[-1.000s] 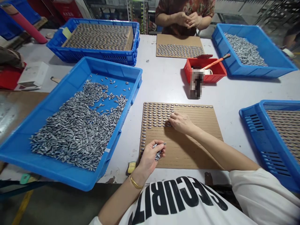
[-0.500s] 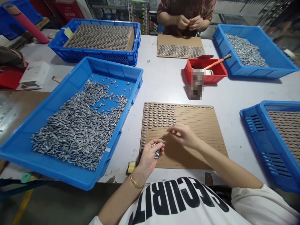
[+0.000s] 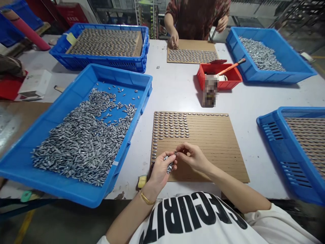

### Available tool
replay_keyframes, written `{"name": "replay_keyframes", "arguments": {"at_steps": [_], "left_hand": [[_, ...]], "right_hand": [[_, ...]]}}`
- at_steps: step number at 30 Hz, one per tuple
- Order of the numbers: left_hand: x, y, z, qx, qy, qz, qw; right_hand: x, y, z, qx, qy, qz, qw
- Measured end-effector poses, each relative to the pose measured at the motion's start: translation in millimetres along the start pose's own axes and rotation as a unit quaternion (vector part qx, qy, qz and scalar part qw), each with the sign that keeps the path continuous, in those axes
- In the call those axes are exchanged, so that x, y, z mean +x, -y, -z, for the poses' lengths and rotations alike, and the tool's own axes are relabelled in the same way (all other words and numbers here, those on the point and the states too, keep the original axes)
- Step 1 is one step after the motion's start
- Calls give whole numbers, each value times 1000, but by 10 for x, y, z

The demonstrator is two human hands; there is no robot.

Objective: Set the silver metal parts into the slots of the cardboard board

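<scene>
Several small silver metal pieces point(image 3: 169, 166) are clutched in my left hand point(image 3: 160, 168), over the near left part of a lined cardboard sheet point(image 3: 213, 145). My right hand point(image 3: 191, 156) meets its fingertips, thumb and forefinger pinched on a metal piece that is mostly hidden. Rows of the same pieces point(image 3: 170, 124) lie on the upper left of the cardboard, with a single line along its top edge and another down its left edge. To the left, a blue tray point(image 3: 138, 76) holds a big heap of loose pieces point(image 3: 83, 139).
A red box point(image 3: 232, 81) with an orange-handled tool stands beyond the cardboard. Blue crates point(image 3: 274, 149) are at the right and back left point(image 3: 96, 61). Across the table, a person's hand point(image 3: 174, 40) touches another sheet. A yellow block point(image 3: 142, 181) sits by my left wrist.
My right hand has moved left and down from the rows to the fingertips of my left hand. Across the table, the other person's hands have separated, one lowering to their sheet.
</scene>
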State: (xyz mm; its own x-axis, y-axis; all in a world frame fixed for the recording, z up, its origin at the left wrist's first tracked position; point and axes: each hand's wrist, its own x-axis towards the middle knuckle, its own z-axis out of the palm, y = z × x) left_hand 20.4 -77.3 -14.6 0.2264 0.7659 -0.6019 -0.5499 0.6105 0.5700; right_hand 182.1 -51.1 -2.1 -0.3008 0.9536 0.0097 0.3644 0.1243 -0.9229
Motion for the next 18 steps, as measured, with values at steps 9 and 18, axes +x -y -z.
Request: {"name": "replay_keyframes", "arguments": {"at_steps": [9, 18], "left_hand": [[-6, -13, -9, -5, -4, 3, 1000], [-13, -9, 37, -46, 11, 43, 998]], "right_hand": [[-48, 54, -45, -62, 1, 37, 997], [124, -157, -39, -129, -34, 66, 989]]}}
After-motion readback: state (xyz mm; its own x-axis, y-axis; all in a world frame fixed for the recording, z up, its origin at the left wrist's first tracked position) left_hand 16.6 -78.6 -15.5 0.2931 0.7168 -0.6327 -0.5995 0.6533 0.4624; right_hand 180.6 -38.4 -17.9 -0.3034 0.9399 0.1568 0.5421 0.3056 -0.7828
